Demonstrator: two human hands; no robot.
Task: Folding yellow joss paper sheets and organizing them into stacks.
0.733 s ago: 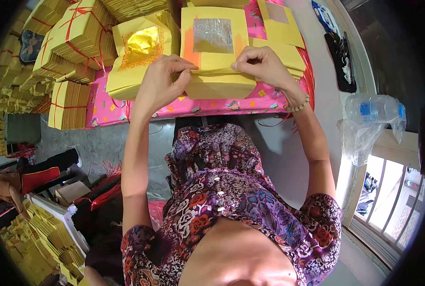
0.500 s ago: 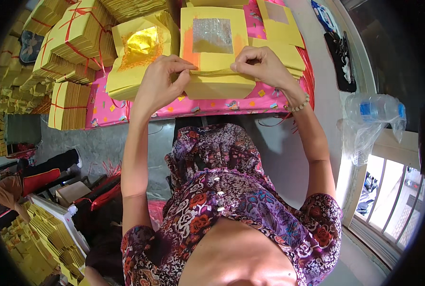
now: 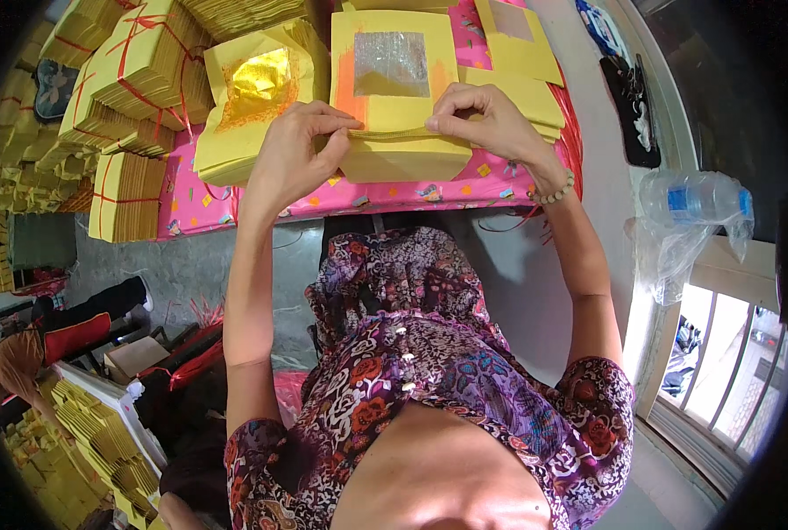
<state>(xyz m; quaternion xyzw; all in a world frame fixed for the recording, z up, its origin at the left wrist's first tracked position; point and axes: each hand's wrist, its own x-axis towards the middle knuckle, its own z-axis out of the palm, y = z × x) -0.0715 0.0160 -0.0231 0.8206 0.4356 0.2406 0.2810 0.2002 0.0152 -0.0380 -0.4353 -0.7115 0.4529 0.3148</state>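
Observation:
Both hands are at the near edge of a yellow paper sheet (image 3: 398, 109) with a silver foil square and orange smears, on top of a thick paper stack (image 3: 403, 163). My left hand (image 3: 305, 146) pinches the edge's left part between thumb and fingers. At its right part my right hand (image 3: 484, 122), with a beaded bracelet at the wrist, pinches the same edge. The edge is folded into a narrow strip between them. Left of this stack lies another pile, topped by a yellow sheet with gold foil (image 3: 263, 78).
A pink patterned cloth (image 3: 323, 199) covers the table. Bundles of yellow paper (image 3: 147, 75) tied with red string stand at the left. More yellow sheets (image 3: 513, 97) and red strings (image 3: 573, 132) lie right. A plastic bottle (image 3: 698, 199) is by the barred window. Another person (image 3: 18, 362) works lower left.
My hands keep their pinch on the paper edge, almost unmoved. The view has shifted very slightly. At the lower left, the other person has moved a little.

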